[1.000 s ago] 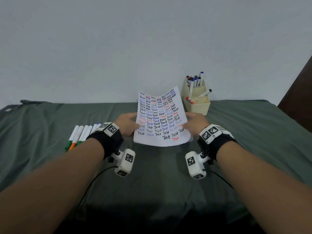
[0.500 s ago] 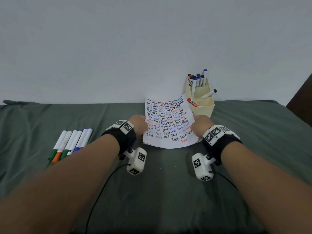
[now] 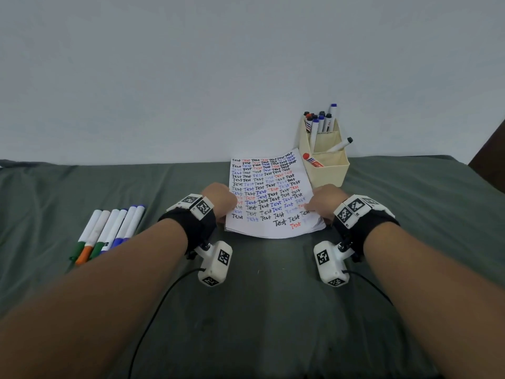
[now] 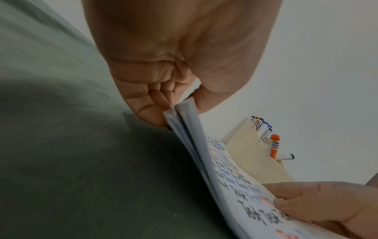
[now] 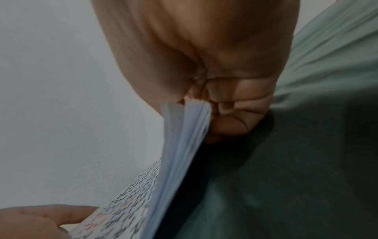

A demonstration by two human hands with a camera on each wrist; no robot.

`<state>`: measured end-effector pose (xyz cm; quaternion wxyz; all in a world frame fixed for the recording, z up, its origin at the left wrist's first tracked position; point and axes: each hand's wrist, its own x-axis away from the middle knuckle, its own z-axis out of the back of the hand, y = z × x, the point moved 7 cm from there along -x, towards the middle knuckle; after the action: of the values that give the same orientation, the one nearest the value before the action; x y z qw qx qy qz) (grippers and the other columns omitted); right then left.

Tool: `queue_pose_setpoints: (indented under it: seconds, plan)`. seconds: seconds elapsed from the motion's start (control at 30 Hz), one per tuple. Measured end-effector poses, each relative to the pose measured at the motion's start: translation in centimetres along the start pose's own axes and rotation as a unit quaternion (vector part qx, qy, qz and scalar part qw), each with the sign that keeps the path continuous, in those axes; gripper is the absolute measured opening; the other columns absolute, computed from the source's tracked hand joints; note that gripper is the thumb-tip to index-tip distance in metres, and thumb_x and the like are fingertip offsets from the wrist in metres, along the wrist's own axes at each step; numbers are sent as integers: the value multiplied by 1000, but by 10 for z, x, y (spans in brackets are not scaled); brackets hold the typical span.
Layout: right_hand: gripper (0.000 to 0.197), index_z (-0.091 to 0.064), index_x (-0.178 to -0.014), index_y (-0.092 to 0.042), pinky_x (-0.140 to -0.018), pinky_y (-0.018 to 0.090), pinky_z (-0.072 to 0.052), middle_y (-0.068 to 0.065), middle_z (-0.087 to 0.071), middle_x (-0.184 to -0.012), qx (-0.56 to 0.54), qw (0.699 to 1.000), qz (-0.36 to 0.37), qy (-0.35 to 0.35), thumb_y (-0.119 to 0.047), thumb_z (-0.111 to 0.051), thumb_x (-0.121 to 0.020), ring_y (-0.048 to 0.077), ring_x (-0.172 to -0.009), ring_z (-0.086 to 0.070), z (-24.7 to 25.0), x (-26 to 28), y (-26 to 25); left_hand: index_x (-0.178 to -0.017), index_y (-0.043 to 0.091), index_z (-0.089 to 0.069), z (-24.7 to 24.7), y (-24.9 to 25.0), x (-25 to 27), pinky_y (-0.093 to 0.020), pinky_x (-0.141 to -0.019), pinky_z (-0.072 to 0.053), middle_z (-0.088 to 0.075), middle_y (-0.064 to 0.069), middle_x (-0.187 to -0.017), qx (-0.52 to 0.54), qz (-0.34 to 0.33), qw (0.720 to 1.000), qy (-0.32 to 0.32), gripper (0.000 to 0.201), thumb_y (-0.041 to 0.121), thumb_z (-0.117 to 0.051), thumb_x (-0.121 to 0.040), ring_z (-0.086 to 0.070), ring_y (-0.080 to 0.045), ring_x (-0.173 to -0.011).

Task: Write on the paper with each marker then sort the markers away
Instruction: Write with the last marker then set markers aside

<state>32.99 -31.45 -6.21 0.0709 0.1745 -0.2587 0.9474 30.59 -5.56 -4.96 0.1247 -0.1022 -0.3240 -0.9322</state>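
Note:
A stack of white paper (image 3: 269,195) covered in rows of the word "Test" in black, blue and red is held between both hands, its near edge on the green cloth and its far edge raised. My left hand (image 3: 218,199) pinches the stack's left edge (image 4: 180,116), thumb on top. My right hand (image 3: 322,201) pinches the right edge (image 5: 184,122). Several capped markers (image 3: 109,232) with green, orange and blue caps lie side by side at the left. A cream holder (image 3: 325,162) behind the paper holds more markers (image 3: 319,121).
The green cloth (image 3: 259,296) covers the whole table, which ends at a pale wall (image 3: 191,77). A dark brown edge (image 3: 489,160) shows at the far right. Thin black cables (image 3: 153,310) trail from the wrist cameras across the near cloth.
Both hands have carried the paper stack away from me toward the holder and lowered it; the view has shifted left, so the markers at the left show in full.

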Motion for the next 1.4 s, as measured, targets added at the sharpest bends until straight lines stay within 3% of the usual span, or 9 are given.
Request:
queue_pose_setpoints:
  seconds: [0.2, 0.43, 0.63, 0.73, 0.83, 0.93, 1.07, 1.2, 1.4]
  plan:
    - [44, -60, -130, -4, -81, 23, -39, 11, -62, -131, -49, 998, -20, 33, -36, -37, -109, 25, -120, -60, 4, 12, -11, -104, 4, -70, 2, -10, 2, -30, -72, -54, -74, -8, -100, -11, 16, 1000, 17, 27, 8, -49, -87, -70, -24, -89]
    - [19, -62, -111, -3, -76, 27, -41, 13, -64, -125, 79, 996, 3, 35, -14, -49, -103, 23, -92, -54, -3, 11, -15, -116, 10, -67, -2, -16, 0, -44, -90, -58, -71, -9, -110, -14, 6, 1000, -19, 31, 7, -51, -90, -68, -28, -99]
    - [14, -58, -100, -8, -70, 28, -42, 2, -53, -81, 137, 989, 13, 52, -19, -51, -101, 22, -83, -54, -4, 14, -19, -124, 10, -65, -4, -18, -2, -40, -79, -59, -70, -13, -110, -34, -21, 998, -53, 33, 15, -63, -92, -67, -32, -94]
    - [18, -62, -107, -6, -65, 27, -42, 6, -62, -96, 142, 987, 28, 69, -21, -56, -98, 21, -82, -56, -1, 19, -20, -135, 23, -59, -4, -18, -1, -27, -64, -50, -69, -1, -105, -45, -50, 995, -71, 38, 29, -60, -97, -63, -22, -84]
    - [28, -60, -115, -10, -68, 29, -44, 8, -64, -114, 165, 982, 40, 79, -31, -59, -96, 23, -90, -58, -1, 32, -23, -144, 27, -49, 4, -19, 2, -29, -88, -47, -61, 1, -137, -137, -89, 986, -34, 49, 45, -53, -99, -60, -20, -112]
    - [59, -46, -141, -13, -96, 37, -46, 12, -53, -136, 214, 970, 87, 77, -50, -56, -95, 30, -122, -52, -14, 46, -29, -153, 18, -36, 20, -31, 6, -38, -111, -38, -43, -6, -155, -238, -93, 967, 15, 68, 54, -49, -98, -43, -26, -139]
    - [84, -21, -159, -25, -121, 48, -24, 9, -21, -165, 213, 963, 165, 27, -66, -51, -92, 35, -152, -16, -47, 74, -40, -139, 22, -53, 51, -60, 22, -44, -106, -43, -51, -11, -142, -342, -88, 931, 92, 60, 60, -49, -93, -49, -32, -129]
    - [88, -14, -160, -37, -119, 63, 6, 3, 0, -170, 291, 934, 204, 44, -82, -37, -87, 33, -154, 15, -75, 93, -51, -131, 26, -54, 89, -119, 52, -49, -103, -40, -44, -13, -138, -366, 12, 921, 131, 66, 71, -52, -83, -40, -38, -128]
    - [89, -14, -159, -38, -119, 59, 11, 5, 2, -170, 304, 915, 263, 40, -84, -35, -87, 33, -153, 21, -96, 104, -68, -105, 44, -48, 111, -191, 78, -42, -109, -34, -48, 6, -104, -272, 71, 956, 86, 32, 61, -29, -84, -43, -23, -115]
